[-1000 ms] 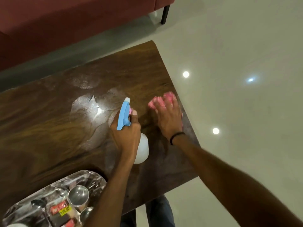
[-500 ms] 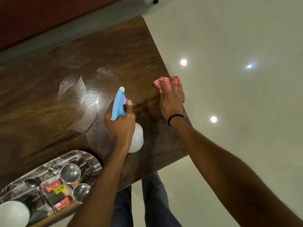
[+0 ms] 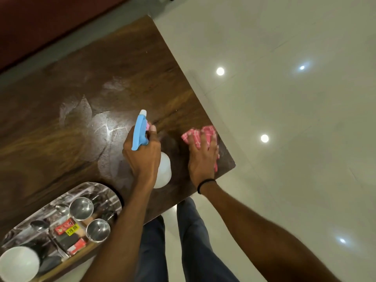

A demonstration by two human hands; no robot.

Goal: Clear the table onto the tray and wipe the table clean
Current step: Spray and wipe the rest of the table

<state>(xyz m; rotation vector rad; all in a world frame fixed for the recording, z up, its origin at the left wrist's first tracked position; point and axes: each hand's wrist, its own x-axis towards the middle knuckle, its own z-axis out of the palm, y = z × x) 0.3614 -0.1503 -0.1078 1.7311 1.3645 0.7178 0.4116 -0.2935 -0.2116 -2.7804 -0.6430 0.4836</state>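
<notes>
My left hand [image 3: 142, 157] grips a white spray bottle [image 3: 163, 171] with a blue trigger head [image 3: 139, 131] above the dark wooden table [image 3: 122, 58]. Wet spray patches [image 3: 95, 127] shine on the wood to the left of the nozzle. With spread fingers, my right hand [image 3: 202, 159] presses a pink checked cloth [image 3: 196, 135] flat on the table near its right corner. The patterned tray [image 3: 105, 190] lies at the table's near left and holds two steel cups [image 3: 81, 208], spoons, small red packets and a white bowl [image 3: 19, 263].
The table's right edge [image 3: 203, 102] runs diagonally beside a glossy pale floor with light reflections. A dark red sofa [image 3: 40, 21] stands beyond the far side. My legs [image 3: 191, 241] are at the near edge.
My right hand has slid the pink cloth back toward me along the right edge. My left hand keeps holding the bottle; the view has shifted slightly.
</notes>
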